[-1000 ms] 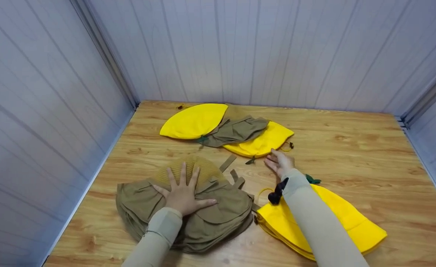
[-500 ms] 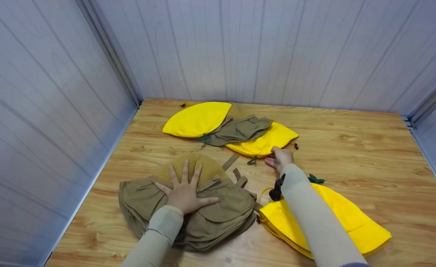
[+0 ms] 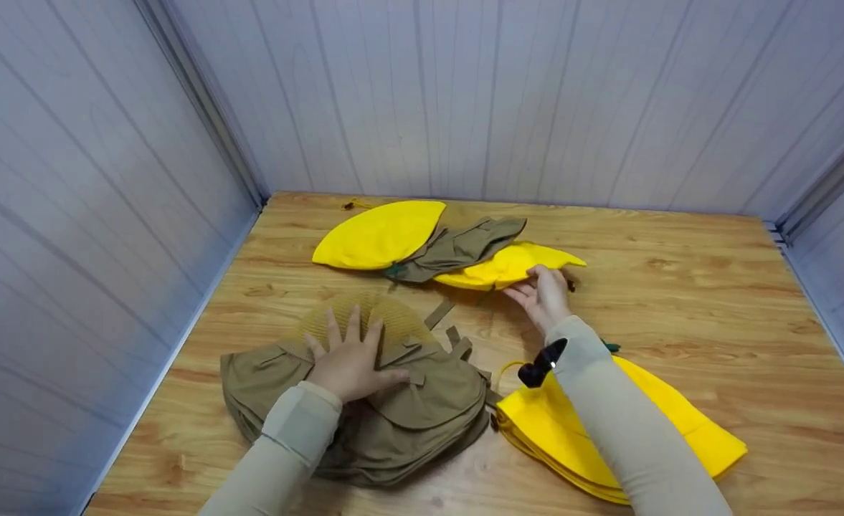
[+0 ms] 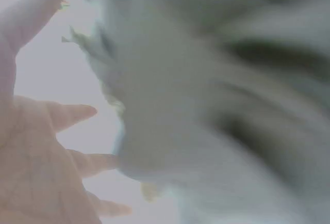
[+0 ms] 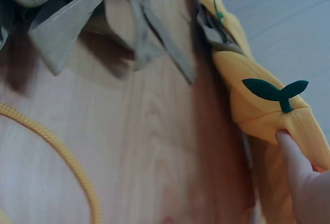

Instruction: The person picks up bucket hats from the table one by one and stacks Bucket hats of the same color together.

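Observation:
In the head view, my left hand [image 3: 350, 365] lies spread over a stack of khaki sun hats [image 3: 429, 430] with woven tan crowns; contact under the palm is hidden. The left wrist view shows straight fingers beside large blurred fabric. My right hand [image 3: 549, 297] pinches the near edge of a yellow bucket hat [image 3: 515, 261], thumb on top, other fingers beneath. A green sprout [image 5: 281, 95] decorates that hat in the right wrist view. Its edge is raised, while a khaki hat [image 3: 472, 244] overlaps its left part. Another yellow hat [image 3: 378, 233] overlaps the khaki one.
A stack of yellow hats [image 3: 687, 423] lies at the near right, partly under my right forearm. Khaki straps [image 3: 457, 344] trail from the khaki stack. Panelled walls [image 3: 450, 107] bound the wooden table [image 3: 680, 287] at the back and sides.
My right hand has taken the yellow hat's edge and lifted it, moving slightly away from me; the khaki hat's right end has risen too. My left hand has shifted slightly left.

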### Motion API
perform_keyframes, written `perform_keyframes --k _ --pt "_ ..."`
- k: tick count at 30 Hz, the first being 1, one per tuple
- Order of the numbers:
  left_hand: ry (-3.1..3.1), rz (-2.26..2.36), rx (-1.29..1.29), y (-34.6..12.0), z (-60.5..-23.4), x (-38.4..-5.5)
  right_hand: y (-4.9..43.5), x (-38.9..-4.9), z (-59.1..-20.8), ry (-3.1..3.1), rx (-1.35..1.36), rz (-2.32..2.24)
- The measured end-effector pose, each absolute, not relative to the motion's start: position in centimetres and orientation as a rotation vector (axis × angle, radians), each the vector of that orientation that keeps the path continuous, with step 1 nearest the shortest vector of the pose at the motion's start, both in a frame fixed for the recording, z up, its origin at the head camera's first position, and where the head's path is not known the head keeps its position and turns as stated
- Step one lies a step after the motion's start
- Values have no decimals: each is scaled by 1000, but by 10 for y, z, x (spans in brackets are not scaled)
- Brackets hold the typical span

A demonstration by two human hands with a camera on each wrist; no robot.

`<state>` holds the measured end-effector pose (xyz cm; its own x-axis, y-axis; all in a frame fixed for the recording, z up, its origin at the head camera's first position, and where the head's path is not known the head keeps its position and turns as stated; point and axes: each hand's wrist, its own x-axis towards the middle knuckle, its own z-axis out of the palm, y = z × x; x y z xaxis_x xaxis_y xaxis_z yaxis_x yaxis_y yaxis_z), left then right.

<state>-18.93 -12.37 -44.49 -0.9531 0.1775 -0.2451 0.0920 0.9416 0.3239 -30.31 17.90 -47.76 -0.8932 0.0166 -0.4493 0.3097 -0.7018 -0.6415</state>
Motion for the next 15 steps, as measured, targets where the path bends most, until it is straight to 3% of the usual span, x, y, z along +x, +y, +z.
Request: perform_keyframes --k 7,15 --pt "2512 1226 182 -80 -420 -213 187 -296 -453 1157 598 -2760" --pt "1585 2107 -380 -13 -448 -244 196 -277 -451 1062 576 -2822"
